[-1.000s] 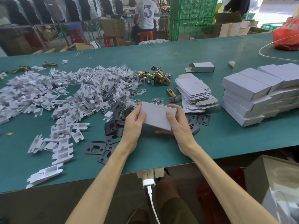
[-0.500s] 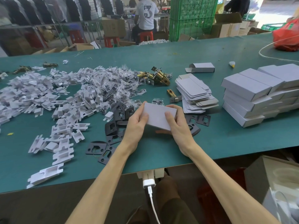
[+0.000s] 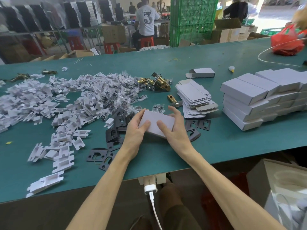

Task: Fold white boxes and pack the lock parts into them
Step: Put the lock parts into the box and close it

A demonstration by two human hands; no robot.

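Head view: we hold one closed box (image 3: 158,117) in both hands over the table (image 3: 219,146), near its front edge. Left hand (image 3: 134,131) grips the left end, thumb on top; right hand (image 3: 176,131) grips the right end (fingers curled behind). Black plates (image 3: 114,138) lie beside and beneath it; flat blanks (image 3: 194,97) and packed stack (image 3: 245,103) sit right.

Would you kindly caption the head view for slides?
Left hand and right hand hold a white box at the green table.

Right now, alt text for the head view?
A left hand and right hand grip a white cardboard box over a green table. Black metal plates lie around it; flat white box blanks and stacked finished white boxes sit to the right.
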